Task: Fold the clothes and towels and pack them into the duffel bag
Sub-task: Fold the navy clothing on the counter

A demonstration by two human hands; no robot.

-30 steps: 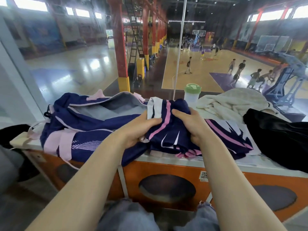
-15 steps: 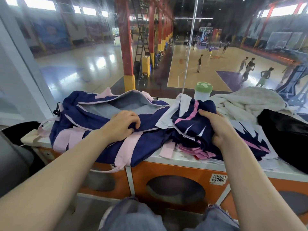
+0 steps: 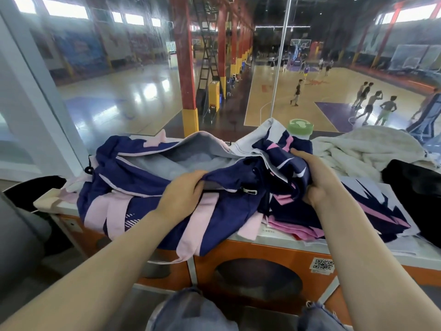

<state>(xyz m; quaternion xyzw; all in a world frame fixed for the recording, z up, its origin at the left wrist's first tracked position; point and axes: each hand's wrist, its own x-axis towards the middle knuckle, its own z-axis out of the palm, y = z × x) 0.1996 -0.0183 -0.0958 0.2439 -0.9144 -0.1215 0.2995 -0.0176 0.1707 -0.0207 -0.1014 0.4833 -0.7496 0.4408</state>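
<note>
Firmly between right fingers [image 3: 301, 156]: jersey [image 3: 285, 161]

The duffel bag [image 3: 133, 187] gapes open just beyond the left hand [image 3: 183, 194], its grey inside [image 3: 181, 163] free to enter from above. The bunched jersey [image 3: 284, 168] gripped by the right hand [image 3: 317, 185] crowds the opening's right end. Beyond the right hand a green-lidded bottle [image 3: 300, 126] stands against the glass [image 3: 143, 80], which walls off the far side. Right of that hand, a white towel [image 3: 362, 149] and black garment [image 3: 415, 182] cover the counter [image 3: 274, 237].
</note>
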